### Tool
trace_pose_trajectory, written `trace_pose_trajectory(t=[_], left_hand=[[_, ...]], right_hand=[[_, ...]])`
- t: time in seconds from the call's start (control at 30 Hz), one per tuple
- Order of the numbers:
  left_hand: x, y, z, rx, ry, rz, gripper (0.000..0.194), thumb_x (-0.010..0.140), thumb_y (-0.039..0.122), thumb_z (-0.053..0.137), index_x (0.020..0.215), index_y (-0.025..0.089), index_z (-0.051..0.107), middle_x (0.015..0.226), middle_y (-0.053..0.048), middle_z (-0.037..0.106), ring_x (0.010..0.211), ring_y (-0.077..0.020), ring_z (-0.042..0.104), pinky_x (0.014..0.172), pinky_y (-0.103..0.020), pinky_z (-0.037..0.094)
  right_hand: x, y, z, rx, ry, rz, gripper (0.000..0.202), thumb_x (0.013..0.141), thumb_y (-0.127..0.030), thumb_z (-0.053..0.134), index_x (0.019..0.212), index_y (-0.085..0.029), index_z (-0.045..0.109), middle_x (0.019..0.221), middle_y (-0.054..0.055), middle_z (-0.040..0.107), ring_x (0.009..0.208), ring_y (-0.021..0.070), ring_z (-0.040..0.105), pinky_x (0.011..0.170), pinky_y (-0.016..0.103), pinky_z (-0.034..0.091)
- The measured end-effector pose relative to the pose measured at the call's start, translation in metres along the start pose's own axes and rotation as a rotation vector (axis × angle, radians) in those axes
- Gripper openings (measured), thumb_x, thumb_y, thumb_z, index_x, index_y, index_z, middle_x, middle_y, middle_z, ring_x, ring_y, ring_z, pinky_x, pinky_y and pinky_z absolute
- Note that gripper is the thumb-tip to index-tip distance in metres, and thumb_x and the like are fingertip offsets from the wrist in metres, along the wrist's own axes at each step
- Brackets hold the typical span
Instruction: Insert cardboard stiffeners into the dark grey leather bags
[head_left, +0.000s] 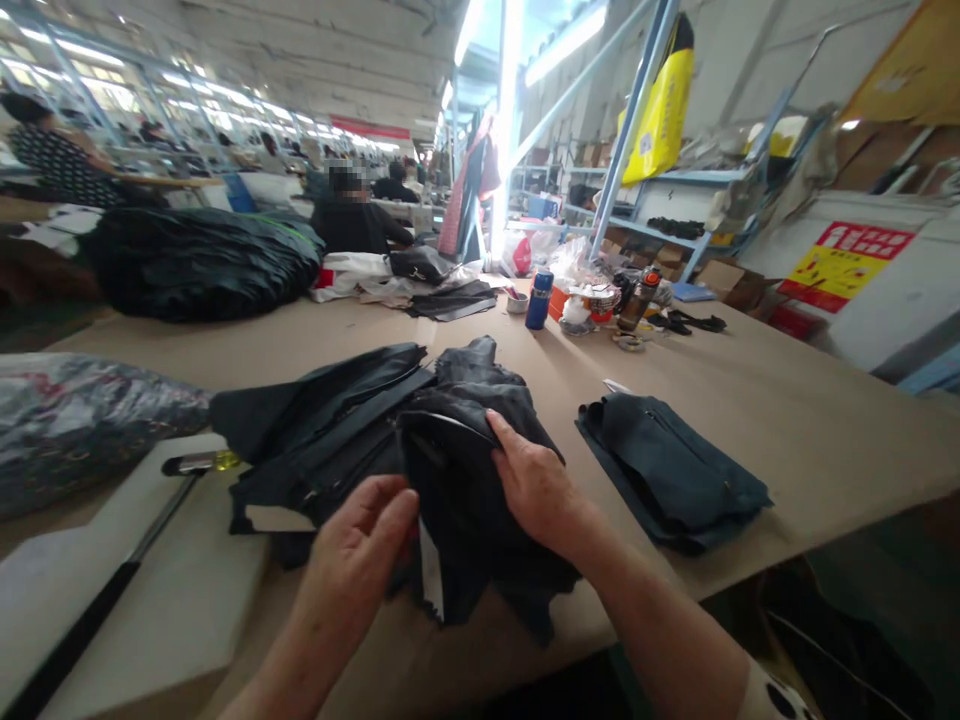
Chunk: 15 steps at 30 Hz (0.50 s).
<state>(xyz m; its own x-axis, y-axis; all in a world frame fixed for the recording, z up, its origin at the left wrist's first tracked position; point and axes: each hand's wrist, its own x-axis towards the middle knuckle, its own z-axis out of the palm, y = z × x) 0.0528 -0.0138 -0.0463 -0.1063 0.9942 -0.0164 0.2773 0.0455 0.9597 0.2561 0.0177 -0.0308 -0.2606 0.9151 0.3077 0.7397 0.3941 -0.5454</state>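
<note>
Head view: both hands grip a dark garment piece (465, 470) lying at the near edge of the table (787, 420). The left hand (360, 545) pinches its lower fold; the right hand (536, 485) presses flat on top, thumb along a pale seam. A firm, even hold with the seam taut seems best. A folded stack (667, 465) lies to the right.

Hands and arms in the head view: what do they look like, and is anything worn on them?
Both are bare: the left hand and right hand wear no gloves, rings or watch that show. The forearms are uncovered too. Only at the right arm's upper end, by the frame's bottom edge, shows a white sleeve with dark spots.
</note>
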Motion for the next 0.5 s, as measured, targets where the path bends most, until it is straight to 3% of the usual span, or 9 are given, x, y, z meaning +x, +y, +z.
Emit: trace_pose_trajectory(t=[0.07, 0.13, 0.2, 0.3, 0.4, 0.5], left_hand=[[-0.011, -0.007, 0.013, -0.069, -0.081, -0.125, 0.057, 0.071, 0.055, 0.063, 0.109, 0.015, 0.052, 0.076, -0.004, 0.062, 0.055, -0.0164, 0.056, 0.043, -0.025, 0.045], [-0.012, -0.019, 0.024, -0.198, -0.024, -0.213, 0.063, 0.07, 0.048, 0.068, 0.121, 0.018, 0.047, 0.093, -0.006, 0.065, 0.066, -0.0179, 0.061, 0.05, -0.025, 0.05], [-0.009, -0.028, 0.029, -0.374, 0.037, -0.321, 0.052, 0.074, 0.037, 0.068, 0.119, 0.016, 0.051, 0.104, -0.009, 0.065, 0.077, -0.0186, 0.063, 0.058, -0.025, 0.052], [-0.008, -0.028, 0.03, -0.634, 0.008, -0.461, 0.036, 0.075, 0.027, 0.067, 0.106, 0.011, 0.059, 0.097, -0.011, 0.067, 0.075, -0.0188, 0.063, 0.062, -0.027, 0.052], [-0.015, -0.014, 0.028, -0.749, -0.023, -0.449, 0.038, 0.067, 0.032, 0.075, 0.096, 0.01, 0.063, 0.085, -0.008, 0.068, 0.072, -0.0194, 0.063, 0.063, -0.028, 0.053], [-0.024, 0.001, 0.029, -0.72, -0.05, -0.385, 0.033, 0.058, 0.031, 0.079, 0.078, 0.01, 0.064, 0.074, -0.005, 0.066, 0.065, -0.0169, 0.06, 0.057, -0.024, 0.049]], right_hand=[[-0.004, -0.004, 0.02, 0.07, 0.004, -0.06, 0.052, 0.093, -0.018, 0.033, 0.144, -0.02, 0.03, 0.119, 0.012, 0.061, 0.111, 0.0248, 0.059, 0.099, 0.041, 0.047], [-0.008, -0.005, 0.031, 0.131, -0.004, -0.104, 0.05, 0.094, -0.019, 0.032, 0.143, -0.023, 0.032, 0.117, 0.009, 0.062, 0.109, 0.0225, 0.06, 0.098, 0.039, 0.048], [-0.011, -0.005, 0.032, 0.105, 0.008, -0.131, 0.046, 0.094, -0.018, 0.031, 0.14, -0.025, 0.038, 0.117, 0.008, 0.06, 0.107, 0.0213, 0.06, 0.095, 0.037, 0.05], [-0.016, -0.006, 0.015, -0.156, 0.192, -0.178, 0.043, 0.091, -0.018, 0.04, 0.134, -0.023, 0.044, 0.135, 0.013, 0.046, 0.123, 0.0292, 0.046, 0.101, 0.048, 0.044], [-0.023, -0.017, -0.01, -0.332, 0.38, -0.256, 0.052, 0.085, -0.024, 0.056, 0.135, -0.021, 0.042, 0.14, 0.015, 0.037, 0.131, 0.0335, 0.032, 0.106, 0.055, 0.034], [-0.032, -0.033, -0.022, -0.282, 0.216, -0.313, 0.056, 0.082, -0.026, 0.06, 0.135, -0.019, 0.04, 0.126, 0.012, 0.051, 0.119, 0.0277, 0.044, 0.102, 0.047, 0.042]])
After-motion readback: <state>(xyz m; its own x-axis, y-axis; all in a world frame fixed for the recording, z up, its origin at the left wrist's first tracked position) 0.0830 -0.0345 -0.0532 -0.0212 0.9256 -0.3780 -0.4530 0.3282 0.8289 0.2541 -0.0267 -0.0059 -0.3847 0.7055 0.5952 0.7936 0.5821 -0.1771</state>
